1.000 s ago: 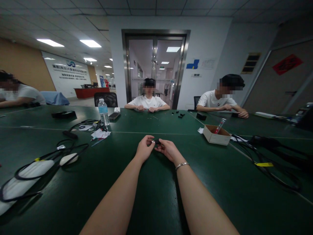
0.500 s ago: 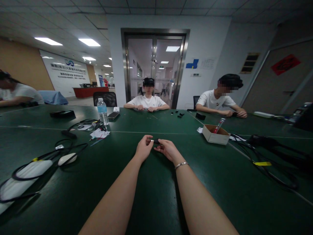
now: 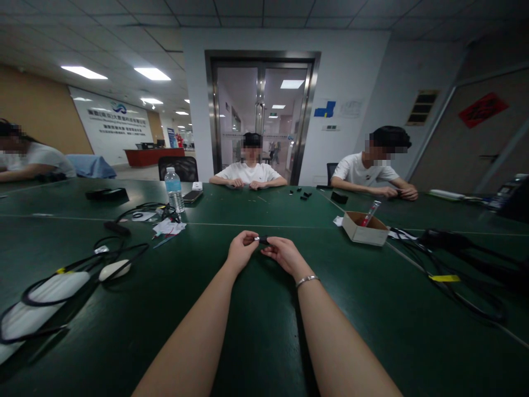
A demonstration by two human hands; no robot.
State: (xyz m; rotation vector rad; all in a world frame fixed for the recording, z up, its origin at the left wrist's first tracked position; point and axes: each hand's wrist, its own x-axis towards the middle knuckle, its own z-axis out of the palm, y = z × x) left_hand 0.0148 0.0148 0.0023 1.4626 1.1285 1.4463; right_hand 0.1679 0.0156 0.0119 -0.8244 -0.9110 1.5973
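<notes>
A small black piece with a shiny silver end (image 3: 263, 240) is held level between my two hands above the green table (image 3: 264, 309). The fingertips of my left hand (image 3: 241, 252) pinch it at the silver end. From the other side, my right hand (image 3: 286, 256) grips the black end with thumb and forefinger, its other fingers curled below. A silver bracelet (image 3: 308, 280) circles my right wrist. Fingers cover part of the piece, so its exact kind cannot be made out.
To the left lie looped black cables (image 3: 35, 300), a white mouse (image 3: 114, 270), paper scraps (image 3: 169, 227) and a water bottle (image 3: 174, 190). An open cardboard box (image 3: 366, 234) holding a tube stands at right, near more cables (image 3: 463, 292). Several small black pieces (image 3: 305, 196) lie near co-workers opposite.
My left hand has shifted very slightly left, still pinching the silver end. The right hand's grip looks the same, and the whole view has moved a touch.
</notes>
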